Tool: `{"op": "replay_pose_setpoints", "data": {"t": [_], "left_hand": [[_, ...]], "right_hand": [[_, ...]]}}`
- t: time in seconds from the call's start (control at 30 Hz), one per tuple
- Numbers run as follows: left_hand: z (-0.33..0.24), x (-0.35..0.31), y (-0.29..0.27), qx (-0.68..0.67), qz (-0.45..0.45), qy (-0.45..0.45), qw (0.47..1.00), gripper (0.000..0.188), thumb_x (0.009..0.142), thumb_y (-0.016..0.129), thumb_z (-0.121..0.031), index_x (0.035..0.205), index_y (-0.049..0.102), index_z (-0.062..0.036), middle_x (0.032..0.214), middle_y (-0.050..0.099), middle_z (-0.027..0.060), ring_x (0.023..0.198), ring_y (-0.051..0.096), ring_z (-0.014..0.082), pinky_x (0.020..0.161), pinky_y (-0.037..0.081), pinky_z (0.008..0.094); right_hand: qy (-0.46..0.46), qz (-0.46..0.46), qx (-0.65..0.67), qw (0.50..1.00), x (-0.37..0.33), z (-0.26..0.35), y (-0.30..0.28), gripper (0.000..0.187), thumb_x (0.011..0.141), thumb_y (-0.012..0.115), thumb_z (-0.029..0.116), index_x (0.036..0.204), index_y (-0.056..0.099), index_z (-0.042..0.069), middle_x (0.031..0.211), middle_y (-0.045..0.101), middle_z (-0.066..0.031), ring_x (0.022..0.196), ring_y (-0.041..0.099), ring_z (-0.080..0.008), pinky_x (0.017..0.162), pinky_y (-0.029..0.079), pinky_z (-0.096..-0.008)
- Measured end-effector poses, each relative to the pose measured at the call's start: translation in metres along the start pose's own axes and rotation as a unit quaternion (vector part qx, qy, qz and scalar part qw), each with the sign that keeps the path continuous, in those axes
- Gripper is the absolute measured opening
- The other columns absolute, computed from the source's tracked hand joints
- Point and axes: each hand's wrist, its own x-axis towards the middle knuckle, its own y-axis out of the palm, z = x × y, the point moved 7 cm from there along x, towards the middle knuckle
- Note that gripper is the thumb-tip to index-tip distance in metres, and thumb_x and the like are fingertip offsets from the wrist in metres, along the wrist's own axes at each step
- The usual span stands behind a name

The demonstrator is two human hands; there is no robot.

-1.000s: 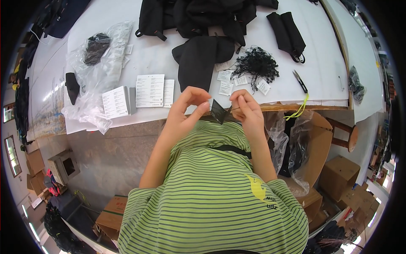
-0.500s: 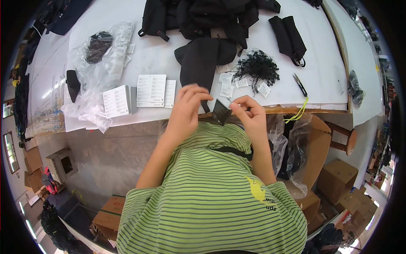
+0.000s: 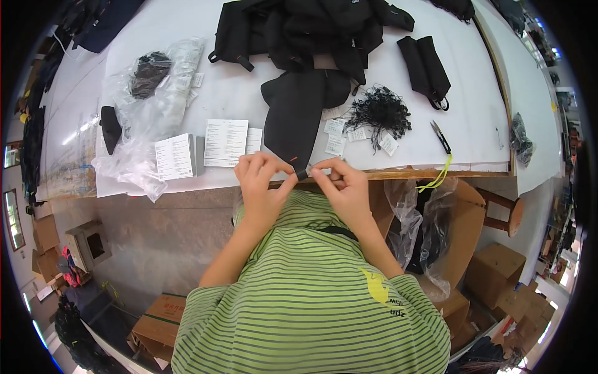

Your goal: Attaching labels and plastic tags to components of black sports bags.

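A black fabric pouch lies on the table with its narrow end toward me and a small red label near that end. My left hand pinches the short black strap loop at its tip between thumb and forefinger. Close on the other side of the loop, my right hand is closed, thumb and forefinger together at a tiny pale bit. What the right hand holds is too small to make out; the dark tag is not distinguishable now. To the right lies a heap of black tag cords with white labels.
Stacks of white printed cards lie left of my hands, near a clear plastic bag. Black fabric pieces pile up at the back. Yellow-corded thread snips lie right, above an open carton below the table edge.
My left hand has lowered and taken hold of the strap loop. The right hand has moved left to meet it; the dark tag it held no longer shows clearly.
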Motion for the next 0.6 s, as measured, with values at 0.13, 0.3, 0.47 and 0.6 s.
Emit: {"op": "replay_pose_setpoints", "data": {"t": [0.13,0.3,0.47,0.6], "left_hand": [[0.012,-0.003,0.001,-0.113,0.039,-0.093,0.988,0.014,0.068,0.075,-0.009,0.081,0.069,-0.0067,0.078,0.059,-0.0014,0.087,0.047,0.0191,0.084,0.035,0.0351],[0.008,-0.003,0.001,-0.176,0.036,-0.079,0.981,0.012,0.074,0.072,-0.008,0.084,0.068,-0.0032,0.082,0.061,0.0040,0.087,0.053,0.0191,0.080,0.042,0.0314],[0.006,-0.003,-0.014,-0.346,-0.064,-0.124,0.928,0.011,0.089,0.062,-0.006,0.097,0.061,0.0022,0.087,0.063,0.0079,0.089,0.059,0.0154,0.080,0.047,0.0284],[-0.001,0.002,-0.017,-0.431,-0.023,-0.144,0.890,0.013,0.095,0.053,-0.007,0.106,0.055,0.0003,0.085,0.061,0.0071,0.079,0.057,0.0120,0.075,0.043,0.0229]], "right_hand": [[-0.036,0.049,-0.047,0.997,0.000,0.014,0.015,0.011,0.083,0.068,0.012,0.093,0.068,0.006,0.054,0.036,0.0007,0.049,0.030,-0.0053,0.045,0.025,-0.0236],[-0.119,0.040,-0.037,0.991,-0.002,0.019,0.016,0.011,0.086,0.065,0.012,0.095,0.069,0.006,0.058,0.047,-0.0002,0.050,0.036,-0.0049,0.045,0.028,-0.0231],[0.050,0.073,0.303,0.949,0.003,-0.009,0.011,0.015,0.096,0.052,0.013,0.100,0.059,0.001,0.069,0.051,0.0019,0.059,0.045,-0.0061,0.052,0.036,-0.0212],[0.042,0.122,0.364,0.922,0.005,-0.002,0.004,0.011,0.096,0.050,0.011,0.101,0.056,0.002,0.075,0.052,-0.0019,0.068,0.050,-0.0095,0.061,0.040,-0.0227]]}}
